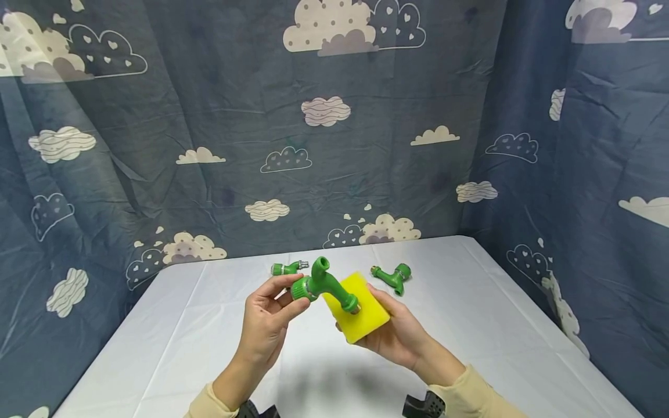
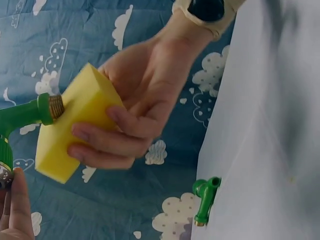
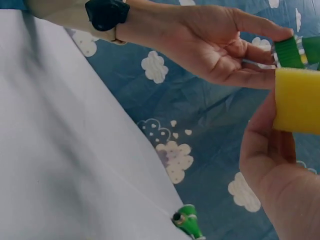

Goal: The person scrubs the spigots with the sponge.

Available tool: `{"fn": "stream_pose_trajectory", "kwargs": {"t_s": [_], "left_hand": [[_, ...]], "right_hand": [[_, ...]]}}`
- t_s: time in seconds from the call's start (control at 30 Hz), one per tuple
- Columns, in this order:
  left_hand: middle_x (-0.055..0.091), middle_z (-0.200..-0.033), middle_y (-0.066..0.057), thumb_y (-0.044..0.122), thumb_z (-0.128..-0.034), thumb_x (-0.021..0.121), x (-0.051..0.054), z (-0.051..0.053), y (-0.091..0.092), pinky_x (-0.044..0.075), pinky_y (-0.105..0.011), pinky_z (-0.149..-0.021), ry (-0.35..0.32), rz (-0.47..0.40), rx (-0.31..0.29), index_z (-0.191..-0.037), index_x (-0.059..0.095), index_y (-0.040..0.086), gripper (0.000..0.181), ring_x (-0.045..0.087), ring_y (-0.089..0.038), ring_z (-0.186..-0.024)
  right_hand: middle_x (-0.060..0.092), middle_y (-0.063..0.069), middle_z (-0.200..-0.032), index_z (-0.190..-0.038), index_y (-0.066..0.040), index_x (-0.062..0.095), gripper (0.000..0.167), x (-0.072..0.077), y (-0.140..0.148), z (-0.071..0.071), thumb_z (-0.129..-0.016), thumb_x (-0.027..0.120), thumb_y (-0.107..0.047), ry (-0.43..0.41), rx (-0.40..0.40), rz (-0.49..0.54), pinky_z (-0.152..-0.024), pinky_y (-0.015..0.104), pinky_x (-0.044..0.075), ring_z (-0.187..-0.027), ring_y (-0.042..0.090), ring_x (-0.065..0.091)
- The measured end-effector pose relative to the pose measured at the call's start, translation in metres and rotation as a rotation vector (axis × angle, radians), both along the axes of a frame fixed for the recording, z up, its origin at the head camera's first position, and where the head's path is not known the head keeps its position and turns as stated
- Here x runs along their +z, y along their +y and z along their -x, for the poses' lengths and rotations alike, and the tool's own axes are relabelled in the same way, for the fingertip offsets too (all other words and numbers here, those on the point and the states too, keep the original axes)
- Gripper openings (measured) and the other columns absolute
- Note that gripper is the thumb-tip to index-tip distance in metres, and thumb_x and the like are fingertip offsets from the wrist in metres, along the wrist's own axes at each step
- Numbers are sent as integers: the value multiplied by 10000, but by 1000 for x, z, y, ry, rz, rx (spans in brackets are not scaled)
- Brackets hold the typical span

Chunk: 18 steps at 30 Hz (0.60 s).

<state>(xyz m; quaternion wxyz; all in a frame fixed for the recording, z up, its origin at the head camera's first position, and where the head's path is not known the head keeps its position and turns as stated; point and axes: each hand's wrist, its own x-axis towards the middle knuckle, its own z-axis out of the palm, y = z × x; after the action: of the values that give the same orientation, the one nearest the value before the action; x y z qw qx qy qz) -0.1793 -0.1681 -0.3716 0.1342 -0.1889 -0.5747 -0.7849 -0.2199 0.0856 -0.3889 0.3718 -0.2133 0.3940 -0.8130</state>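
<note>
My left hand [image 1: 269,319] pinches a green plastic tap [image 1: 325,283] by its ridged knob, lifted above the table. The tap's spout end points up, and its brass threaded end [image 2: 56,106] faces the yellow sponge [image 2: 82,125]. In the head view that end overlaps the sponge's broad face; whether they touch I cannot tell. My right hand [image 1: 399,331] grips the sponge from its right side, with several fingers [image 2: 107,142] curled over it in the left wrist view. The right wrist view shows the left hand [image 3: 220,47] at the knob, with the sponge [image 3: 300,100] partly cut off.
Two more green taps lie towards the back of the white table [image 1: 209,348]: one with a metal tip [image 1: 288,267] behind the left hand, another [image 1: 393,277] at the right. Dark blue cloud-patterned cloth [image 1: 366,162] hangs behind and along the sides.
</note>
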Motion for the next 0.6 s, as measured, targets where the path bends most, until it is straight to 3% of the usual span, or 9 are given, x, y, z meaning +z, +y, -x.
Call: {"fn": "stream_pose_trajectory", "kwargs": {"t_s": [0.1, 0.2, 0.27, 0.33, 0.43, 0.5, 0.6], "left_hand": [[653, -1268, -32, -171, -878, 732, 0, 1, -1, 644, -235, -924, -25, -23, 39, -1178, 742, 131, 427, 755, -116, -1061], [620, -1273, -69, -178, -878, 717, -1, 2, -1, 644, -243, -932, -74, -54, 89, -1131, 713, 123, 393, 759, -145, -1054], [602, -1269, -96, -172, -883, 723, -1, 3, 1, 650, -263, -929, -110, -74, 122, -1103, 694, 100, 351, 770, -170, -1045], [595, -1263, -114, -162, -882, 739, -1, 3, 4, 657, -289, -926, -146, -84, 150, -1085, 679, 73, 317, 782, -190, -1034], [591, -1246, -115, -143, -874, 774, -2, 2, 9, 665, -310, -910, -187, -71, 176, -1070, 662, 50, 297, 782, -193, -1000], [588, -1237, -112, -128, -874, 788, -3, 0, 13, 667, -325, -909, -203, -46, 171, -1076, 650, 32, 292, 776, -200, -993], [599, -1208, -116, -110, -882, 791, -4, -3, 17, 669, -351, -906, -212, -19, 149, -1081, 631, 7, 281, 777, -213, -980]], "right_hand": [[609, 21, -1326, -1457, -257, 438, 370, 4, 0, -3, -1150, 425, -462, 47, -147, -51, -1037, 311, 588, -1193, 201, 643], [608, 13, -1271, -1396, -227, 463, 276, 7, -2, -7, -1146, 472, -343, 274, -379, -158, -953, 278, 595, -1136, 185, 632], [612, 21, -1256, -1340, -177, 508, 239, 8, -5, -10, -1111, 562, -220, 566, -557, -251, -922, 266, 580, -1101, 187, 626], [619, 53, -1255, -1259, -134, 571, 281, 8, -8, -12, -1013, 704, -108, 930, -759, -360, -913, 292, 591, -1098, 209, 631], [611, 115, -1312, -1183, -136, 658, 405, 8, -13, -16, -845, 874, -81, 1422, -993, -488, -965, 374, 600, -1163, 264, 619], [605, 149, -1336, -1155, -174, 689, 448, 9, -17, -16, -778, 927, -128, 1643, -1062, -551, -976, 448, 587, -1195, 301, 601], [612, 173, -1345, -1140, -196, 704, 457, 11, -20, -14, -754, 949, -179, 1803, -1085, -624, -938, 518, 540, -1187, 328, 593]]}}
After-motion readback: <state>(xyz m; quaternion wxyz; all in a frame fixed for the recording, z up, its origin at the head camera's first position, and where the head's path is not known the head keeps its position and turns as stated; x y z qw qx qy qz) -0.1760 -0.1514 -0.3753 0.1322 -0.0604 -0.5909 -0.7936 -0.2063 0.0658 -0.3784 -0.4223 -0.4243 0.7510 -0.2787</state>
